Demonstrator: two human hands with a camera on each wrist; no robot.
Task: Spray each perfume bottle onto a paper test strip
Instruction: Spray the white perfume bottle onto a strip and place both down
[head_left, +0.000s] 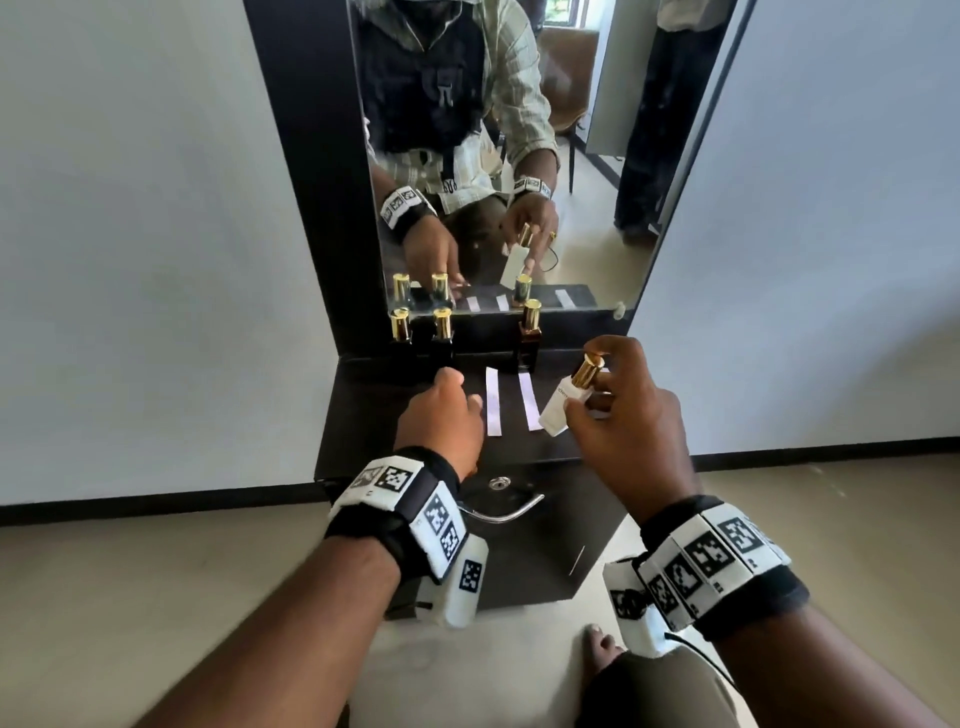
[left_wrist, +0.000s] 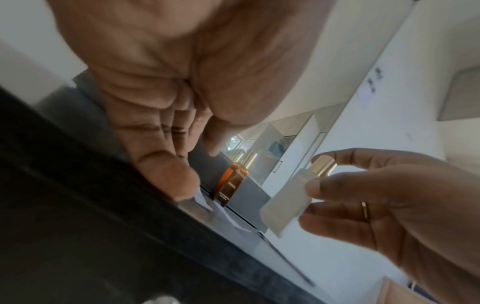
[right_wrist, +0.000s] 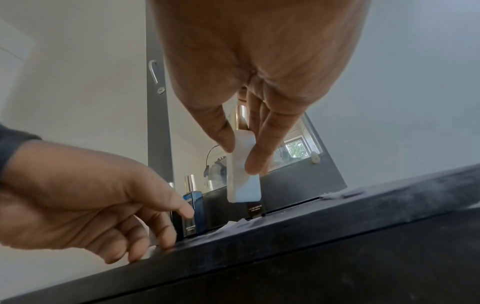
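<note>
Right hand has the white bottle lifted off the dresser top, thumb on one side of the body and fingers on the other, a fingertip curled up by the gold cap; the bottle tilts, its base hanging over the near end of the right paper strip. Left hand is down on the top beside the left paper strip, fingers loosely bent, tips on the surface and gripping nothing; the right wrist view hints at pale paper under those fingertips, but that is too blurred to call. By my reading, you are at the aim stage for this bottle. The cap appears to be on, so the next move likely calls for pulling it off, which needs the left hand free, then turning the nozzle toward a strip and pressing once. Whether either strip has been sprayed cannot be told. Three more bottles stand at the back against the mirror: two gold-capped dark ones on the left, an amber one just behind the strips. Room is tight: the top is narrow, the strips run close to its front edge, and the right side edge lies just under your right hand. Keep the spray low so light paper does not slide off the front, and mind the amber bottle when swinging back.
</note>
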